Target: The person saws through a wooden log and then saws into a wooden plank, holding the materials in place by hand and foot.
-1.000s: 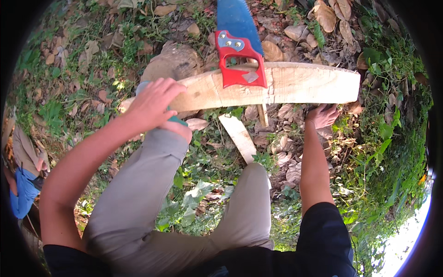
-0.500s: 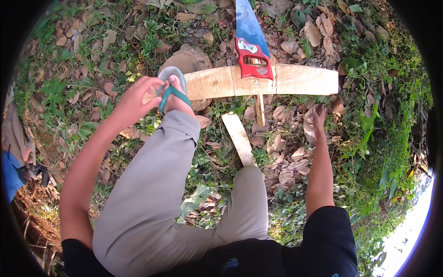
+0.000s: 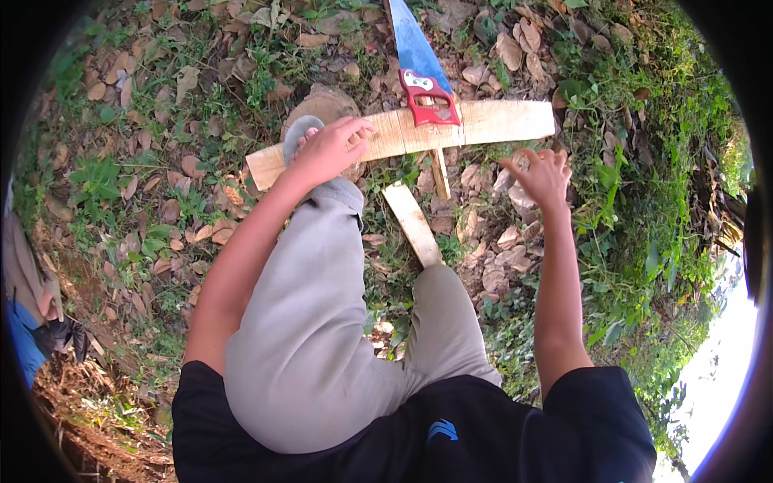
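Observation:
A long pale wooden plank [image 3: 507, 122] lies crosswise in front of me, its left part over a cut log [image 3: 330, 101]. My left foot, in a grey and green flip-flop [image 3: 296, 135], presses on the plank. Over that foot and the plank's near edge is my left hand [image 3: 332, 150], empty, its fingers loosely stretched; whether it touches the wood I cannot tell. Out past the plank's near edge on the right, my right hand [image 3: 541, 175] hangs empty with fingers spread. A handsaw [image 3: 429, 98] with a red handle rests on the plank, its blade pointing away.
A narrow wooden stick [image 3: 440, 173] juts out from under the plank. Nearer, a short board [image 3: 412, 224] reaches to my right knee. Dry leaves [image 3: 503, 258] and green plants cover the ground. Brown and blue cloth [image 3: 28, 298] is at the far left.
My left hand has moved right, from the flip-flop's outer side to above the foot and plank. My right hand's fingers have spread. The view has shifted, showing the plank's left end.

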A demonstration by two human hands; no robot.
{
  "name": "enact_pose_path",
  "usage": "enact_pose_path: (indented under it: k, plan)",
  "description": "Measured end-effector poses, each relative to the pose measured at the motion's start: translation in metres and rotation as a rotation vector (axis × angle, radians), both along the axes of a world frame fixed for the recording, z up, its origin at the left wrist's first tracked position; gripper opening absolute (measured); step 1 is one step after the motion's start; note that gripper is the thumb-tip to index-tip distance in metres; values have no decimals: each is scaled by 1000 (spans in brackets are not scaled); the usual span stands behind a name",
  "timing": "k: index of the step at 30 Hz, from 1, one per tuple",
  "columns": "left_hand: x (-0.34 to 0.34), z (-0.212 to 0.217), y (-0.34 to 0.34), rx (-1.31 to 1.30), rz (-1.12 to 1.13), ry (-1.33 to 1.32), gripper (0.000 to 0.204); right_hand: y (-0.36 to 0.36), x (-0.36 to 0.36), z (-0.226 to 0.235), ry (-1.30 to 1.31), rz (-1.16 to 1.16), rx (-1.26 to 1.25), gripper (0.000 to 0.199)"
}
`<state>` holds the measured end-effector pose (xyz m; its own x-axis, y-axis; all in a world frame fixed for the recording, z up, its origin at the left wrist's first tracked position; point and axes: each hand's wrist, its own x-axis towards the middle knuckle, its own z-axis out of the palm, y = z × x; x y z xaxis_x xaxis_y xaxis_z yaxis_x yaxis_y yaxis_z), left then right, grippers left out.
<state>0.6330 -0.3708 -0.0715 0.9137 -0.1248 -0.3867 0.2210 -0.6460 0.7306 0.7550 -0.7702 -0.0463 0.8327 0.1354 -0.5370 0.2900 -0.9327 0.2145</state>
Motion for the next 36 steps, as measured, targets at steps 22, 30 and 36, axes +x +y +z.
enact_pose_path:
  k: [22, 30, 36]
  plan:
    - [-3, -39, -6, 439, -123, -93, 94, 157, -62, 55, 265, -667, 1517, 22]
    - [7, -44, -20, 433, -126, -112, 97, 108, -174, -5, 61, -631, 1569, 28]
    - [1, -40, -19, 445, -151, -158, 100, 100, -204, -30, 25, -665, 1721, 37]
